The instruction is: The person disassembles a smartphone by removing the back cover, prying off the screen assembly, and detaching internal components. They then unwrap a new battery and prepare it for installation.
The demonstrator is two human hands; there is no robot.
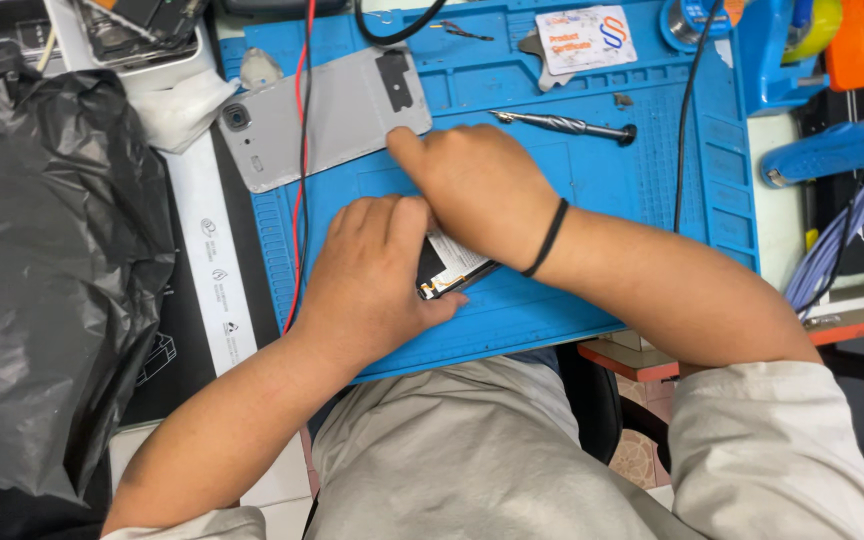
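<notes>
Left hand (377, 275) and right hand (477, 190) both clasp an opened phone (449, 265) on the blue mat (592, 190). Pressing unevenly could crack it; the red wire (301, 150) beside might snag.

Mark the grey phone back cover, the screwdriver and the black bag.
grey phone back cover (337, 115): head view, flat middle of the panel.
screwdriver (564, 125): head view, mid shaft.
black bag (47, 260): head view, crumpled centre.

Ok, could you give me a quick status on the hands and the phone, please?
Both hands, left hand and right hand, pressed on opened phone. Phone on blue mat. Red wire close by.
</notes>
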